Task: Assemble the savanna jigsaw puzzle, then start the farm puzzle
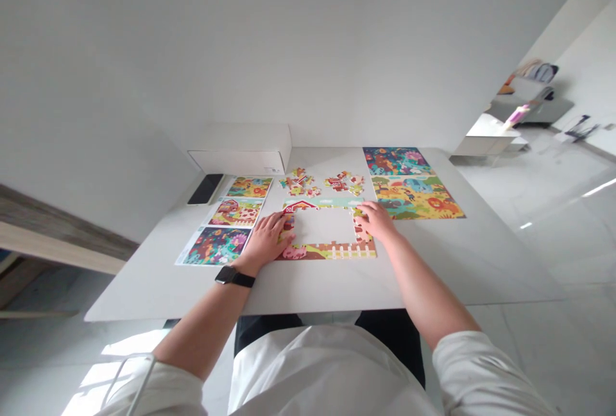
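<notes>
A jigsaw puzzle frame of joined edge pieces lies flat on the white table, with a bare middle; it shows a red barn, a pink pig and a white fence. My left hand, with a black watch at the wrist, rests palm down on its left side, fingers stretched out. On the right side of the frame lies my right hand, fingers extended over the edge pieces. Beyond the frame sit two loose heaps of puzzle pieces, one left and one right.
A picture sheet with three scenes lies left, near a dark phone. Two finished puzzles, a dark one and a yellow one, lie right. A white box stands at the back against the wall.
</notes>
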The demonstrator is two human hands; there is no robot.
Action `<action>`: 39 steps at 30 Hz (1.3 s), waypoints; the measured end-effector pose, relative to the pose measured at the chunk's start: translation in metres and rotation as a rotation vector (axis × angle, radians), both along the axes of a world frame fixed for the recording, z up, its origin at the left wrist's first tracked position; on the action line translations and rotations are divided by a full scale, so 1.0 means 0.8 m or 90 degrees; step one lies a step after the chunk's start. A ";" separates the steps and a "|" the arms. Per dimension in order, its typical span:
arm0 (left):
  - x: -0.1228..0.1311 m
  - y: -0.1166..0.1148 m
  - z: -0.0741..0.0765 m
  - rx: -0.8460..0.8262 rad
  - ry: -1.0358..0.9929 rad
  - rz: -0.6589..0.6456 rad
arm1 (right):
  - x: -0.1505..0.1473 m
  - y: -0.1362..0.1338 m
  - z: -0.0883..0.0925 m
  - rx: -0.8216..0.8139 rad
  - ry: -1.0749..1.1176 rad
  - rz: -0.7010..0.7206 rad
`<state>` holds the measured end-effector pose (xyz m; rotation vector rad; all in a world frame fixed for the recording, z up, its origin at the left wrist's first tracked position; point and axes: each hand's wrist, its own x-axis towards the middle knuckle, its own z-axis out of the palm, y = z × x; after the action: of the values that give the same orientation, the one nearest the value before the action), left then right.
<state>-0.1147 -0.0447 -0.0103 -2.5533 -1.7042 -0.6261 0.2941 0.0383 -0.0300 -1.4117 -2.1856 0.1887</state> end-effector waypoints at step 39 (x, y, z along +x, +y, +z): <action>0.002 0.085 0.050 -0.125 -0.140 0.110 | -0.001 -0.013 0.018 0.014 0.217 -0.138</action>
<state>-0.1132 0.0234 0.0297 -2.4986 -2.1300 -0.7904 0.2936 0.0278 -0.0155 -1.4722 -1.7438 0.3015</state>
